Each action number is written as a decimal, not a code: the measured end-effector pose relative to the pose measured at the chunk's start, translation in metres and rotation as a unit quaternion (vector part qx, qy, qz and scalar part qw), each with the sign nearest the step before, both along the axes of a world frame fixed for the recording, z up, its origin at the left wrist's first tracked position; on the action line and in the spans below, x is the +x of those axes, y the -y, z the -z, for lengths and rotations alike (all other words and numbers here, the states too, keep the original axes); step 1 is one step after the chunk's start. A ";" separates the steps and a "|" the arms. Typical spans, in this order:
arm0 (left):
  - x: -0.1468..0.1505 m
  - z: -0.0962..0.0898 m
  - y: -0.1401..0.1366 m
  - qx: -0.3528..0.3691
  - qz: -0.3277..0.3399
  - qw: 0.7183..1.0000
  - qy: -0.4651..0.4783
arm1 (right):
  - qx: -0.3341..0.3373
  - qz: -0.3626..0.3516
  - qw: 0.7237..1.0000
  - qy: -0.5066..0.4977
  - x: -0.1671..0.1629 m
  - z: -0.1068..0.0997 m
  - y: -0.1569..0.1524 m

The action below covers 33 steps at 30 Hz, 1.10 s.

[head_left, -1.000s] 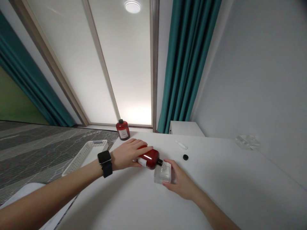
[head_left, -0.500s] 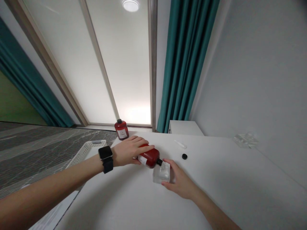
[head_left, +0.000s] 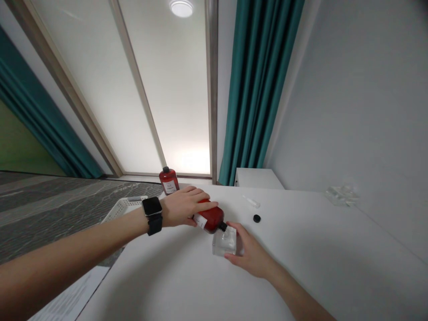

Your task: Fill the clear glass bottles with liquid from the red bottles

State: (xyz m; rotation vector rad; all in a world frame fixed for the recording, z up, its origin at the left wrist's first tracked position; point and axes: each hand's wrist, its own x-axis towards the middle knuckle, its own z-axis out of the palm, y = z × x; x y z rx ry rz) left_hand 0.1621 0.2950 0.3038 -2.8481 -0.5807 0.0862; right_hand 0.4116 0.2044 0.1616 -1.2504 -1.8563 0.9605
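Note:
My left hand [head_left: 187, 206], with a black watch on its wrist, is wrapped round a dark red bottle [head_left: 214, 219] with a white label. The bottle is tipped to the right, and its black neck points down at the top of a clear square container [head_left: 223, 243]. Whether liquid is running out is too small to tell. My right hand [head_left: 249, 252] grips that container from its right side, thumb and fingers round it, on the white table. A black cap [head_left: 257, 218] lies beyond my right hand.
Another red bottle [head_left: 169, 182] with a black cap stands at the far left table corner. A clear thin tube [head_left: 251, 201] lies near the back. A white perforated basket [head_left: 122, 208] and printed paper [head_left: 72, 294] are at the left. A clear object [head_left: 341, 196] sits by the wall.
My left hand has shifted slightly to the right and tipped the red bottle a little further down. My right hand and the clear container stay almost in place.

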 end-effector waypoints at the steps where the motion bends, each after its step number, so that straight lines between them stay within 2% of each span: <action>1: 0.001 -0.001 0.000 -0.001 0.000 1.000 -0.003 | 0.000 -0.001 1.000 -0.001 0.000 -0.001 0.000; 11: 0.002 -0.005 -0.004 0.000 0.014 1.000 -0.020 | 0.012 -0.001 1.000 0.002 -0.003 0.002 0.000; 33: 0.008 -0.015 -0.004 0.010 0.043 0.999 -0.018 | 0.017 -0.013 1.000 -0.006 -0.006 -0.009 0.002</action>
